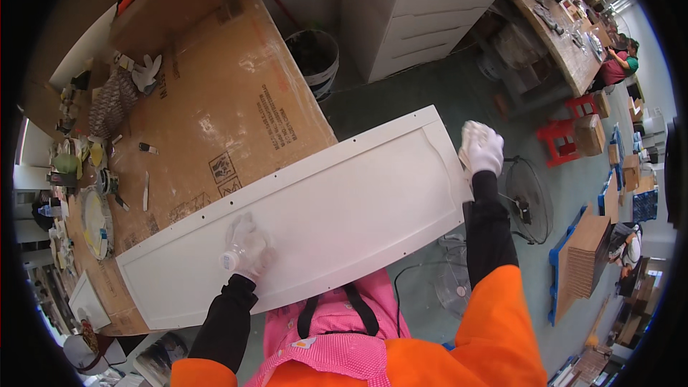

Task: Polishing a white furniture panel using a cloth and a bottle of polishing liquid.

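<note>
A long white panel (pixel 337 193) with a raised frame and small dark holes along its edges lies slantwise before me. Its left part rests on the cardboard-covered bench, and its right end juts out past the bench edge. My left hand (pixel 259 249), in a white glove, is closed around a clear plastic bottle (pixel 231 259) with a pale cap, over the left half of the panel. At the panel's right end is my right hand (pixel 481 149), also gloved in white. Its fingers are curled by the edge, around something pale that I cannot make out.
Brown cardboard (pixel 236 100) covers the bench. A grey-white glove (pixel 147 73), a round plate (pixel 95 222) and small tools lie at its left. Beyond stand a bucket (pixel 315 61) and a white drawer cabinet (pixel 416 25). A floor fan (pixel 527 201) and red stool (pixel 559 142) are right.
</note>
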`<state>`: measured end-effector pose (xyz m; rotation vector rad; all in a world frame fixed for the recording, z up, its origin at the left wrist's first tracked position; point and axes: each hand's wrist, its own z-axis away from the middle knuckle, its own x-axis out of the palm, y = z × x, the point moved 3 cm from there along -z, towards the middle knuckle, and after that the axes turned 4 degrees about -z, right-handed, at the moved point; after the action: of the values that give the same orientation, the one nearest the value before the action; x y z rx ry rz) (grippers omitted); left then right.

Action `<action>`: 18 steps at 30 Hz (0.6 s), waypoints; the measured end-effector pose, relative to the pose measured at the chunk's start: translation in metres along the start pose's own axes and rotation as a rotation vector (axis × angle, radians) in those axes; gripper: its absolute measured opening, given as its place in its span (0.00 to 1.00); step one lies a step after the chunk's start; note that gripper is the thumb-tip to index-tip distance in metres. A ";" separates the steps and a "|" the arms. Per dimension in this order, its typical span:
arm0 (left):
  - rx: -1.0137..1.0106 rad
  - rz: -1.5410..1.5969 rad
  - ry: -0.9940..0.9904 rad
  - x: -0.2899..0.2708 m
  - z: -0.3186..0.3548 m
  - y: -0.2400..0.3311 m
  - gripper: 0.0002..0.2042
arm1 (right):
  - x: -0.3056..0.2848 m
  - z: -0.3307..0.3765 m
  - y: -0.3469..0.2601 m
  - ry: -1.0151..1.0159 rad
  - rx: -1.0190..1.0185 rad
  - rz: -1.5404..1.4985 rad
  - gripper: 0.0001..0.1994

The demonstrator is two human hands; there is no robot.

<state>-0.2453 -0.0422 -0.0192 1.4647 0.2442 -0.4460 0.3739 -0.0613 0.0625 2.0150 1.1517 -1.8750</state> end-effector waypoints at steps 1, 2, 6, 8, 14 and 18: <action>-0.077 0.148 -0.023 -0.001 -0.001 -0.002 0.29 | 0.009 -0.014 -0.017 -0.078 0.017 0.024 0.19; -0.080 0.138 -0.033 -0.001 -0.002 -0.002 0.31 | 0.020 -0.021 -0.040 -0.096 -0.038 0.025 0.19; 0.079 -0.122 -0.036 0.003 -0.003 0.012 0.31 | 0.063 -0.001 -0.127 0.036 -0.020 0.281 0.16; -0.098 0.203 0.029 0.005 -0.001 0.014 0.32 | 0.075 0.034 -0.170 0.144 -0.291 0.183 0.11; 0.192 -0.588 -0.100 0.006 0.000 0.036 0.31 | 0.064 0.035 -0.193 -0.282 -0.640 0.184 0.08; -0.220 0.141 -0.004 0.001 -0.005 0.019 0.34 | 0.039 -0.040 -0.108 -0.448 -0.261 0.359 0.15</action>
<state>-0.2352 -0.0368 -0.0030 1.2557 0.1796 -0.2985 0.3350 0.0532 0.0761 1.4458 0.8002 -1.7572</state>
